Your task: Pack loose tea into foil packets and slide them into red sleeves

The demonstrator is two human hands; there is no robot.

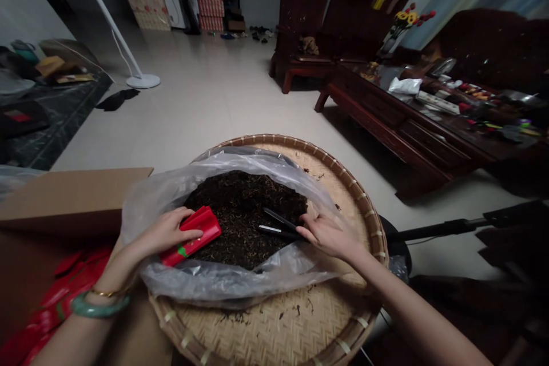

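A clear plastic bag (pixel 180 286), its mouth spread wide, lies on a round woven bamboo tray (pixel 295 326). Dark, twisted loose tea leaves (pixel 240 240) with some golden strands fill it. My left hand (pixel 171 234) grips a red foil pouch (pixel 199 227) with a green mark, over the left side of the leaves. On the right, my right hand (pixel 321 233) is closed around black tongs (pixel 281 226). Their two arms stand apart, with the tips at the leaves. Whether the tips hold any leaves I cannot tell.
At the left is an open cardboard box (pixel 77 194) with several red pouches (pixel 64 291). Stray leaves (pixel 235 317) dot the tray. A black pole (pixel 433 231) reaches in from the right. Further off stand a cluttered wooden table (pixel 386 108) and a white fan stand (pixel 143 80).
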